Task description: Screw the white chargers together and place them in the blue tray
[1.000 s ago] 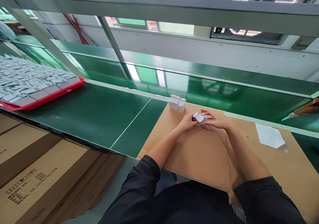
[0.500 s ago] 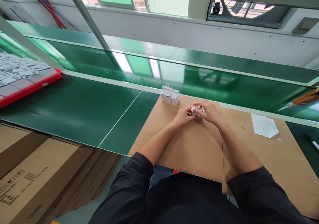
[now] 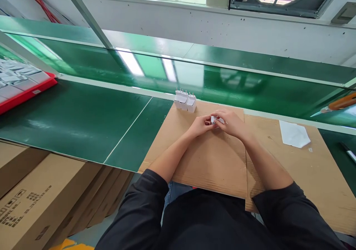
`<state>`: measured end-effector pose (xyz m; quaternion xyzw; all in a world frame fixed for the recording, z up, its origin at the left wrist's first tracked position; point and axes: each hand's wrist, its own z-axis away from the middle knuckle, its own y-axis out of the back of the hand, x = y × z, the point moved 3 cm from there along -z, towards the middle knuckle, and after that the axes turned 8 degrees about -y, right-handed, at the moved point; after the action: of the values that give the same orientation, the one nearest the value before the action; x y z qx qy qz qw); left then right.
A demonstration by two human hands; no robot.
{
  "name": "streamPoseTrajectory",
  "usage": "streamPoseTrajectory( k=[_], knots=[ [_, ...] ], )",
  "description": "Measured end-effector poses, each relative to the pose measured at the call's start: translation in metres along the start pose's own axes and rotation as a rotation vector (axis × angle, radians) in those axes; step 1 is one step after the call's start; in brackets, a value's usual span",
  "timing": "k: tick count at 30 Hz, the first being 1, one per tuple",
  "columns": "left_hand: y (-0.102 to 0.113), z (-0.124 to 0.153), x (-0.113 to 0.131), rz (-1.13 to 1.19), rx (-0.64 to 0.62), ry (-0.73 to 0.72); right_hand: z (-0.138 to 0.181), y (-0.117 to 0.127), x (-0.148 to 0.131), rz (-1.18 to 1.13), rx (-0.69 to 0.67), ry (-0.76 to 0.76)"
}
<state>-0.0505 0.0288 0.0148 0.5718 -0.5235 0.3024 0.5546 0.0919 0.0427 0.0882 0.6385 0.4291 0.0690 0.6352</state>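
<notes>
Between my two hands is a small white plug adapter (image 3: 213, 120), partly hidden by the fingers. My left hand (image 3: 200, 126) is closed on its left side. From the right and above, the fingers of my right hand (image 3: 228, 122) press on the same piece. Both hands are just over a brown cardboard sheet (image 3: 208, 161). Behind and to the left of them, several white plug adapters (image 3: 185, 101) stand together with their metal pins pointing up, at the sheet's far edge.
A red tray (image 3: 30, 92) full of white pieces lies at the far left of the green bench (image 3: 83, 116). White paper (image 3: 294, 133) rests on the right-hand cardboard. An orange-handled tool (image 3: 340, 102) and a dark pen (image 3: 349, 153) are at right. Cartons (image 3: 52, 190) stand lower left.
The head view has shifted slightly, so the whole scene sits a little higher and to the left. Both hands stay at the white plug adapter, with a small shift of the fingers.
</notes>
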Motion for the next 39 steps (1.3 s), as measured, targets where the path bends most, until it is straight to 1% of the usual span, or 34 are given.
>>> streamPoseTrajectory(
  k=[5, 9, 14, 20, 26, 31, 39],
  knots=[
    [0.0, 0.0, 0.002, -0.021, 0.0, 0.005, 0.0, -0.004, 0.0, 0.037, -0.016, -0.013],
    [-0.001, -0.001, -0.001, 0.001, -0.013, -0.006, -0.002, -0.002, 0.008, -0.026, -0.019, -0.06],
    [0.0, -0.001, 0.0, -0.002, -0.025, 0.008, -0.004, 0.0, 0.019, -0.1, -0.053, -0.023],
    [0.0, 0.0, 0.002, -0.013, -0.042, 0.002, -0.002, 0.005, 0.02, -0.089, -0.094, -0.028],
    [-0.002, 0.001, 0.004, -0.01, -0.051, -0.016, 0.0, 0.003, 0.019, -0.06, -0.145, -0.023],
    [-0.002, 0.0, 0.004, -0.044, -0.044, -0.013, 0.0, 0.002, 0.019, -0.029, -0.147, -0.013],
    [-0.001, 0.001, 0.005, -0.068, -0.049, -0.015, -0.001, 0.003, 0.021, 0.034, -0.158, -0.05]
  ],
)
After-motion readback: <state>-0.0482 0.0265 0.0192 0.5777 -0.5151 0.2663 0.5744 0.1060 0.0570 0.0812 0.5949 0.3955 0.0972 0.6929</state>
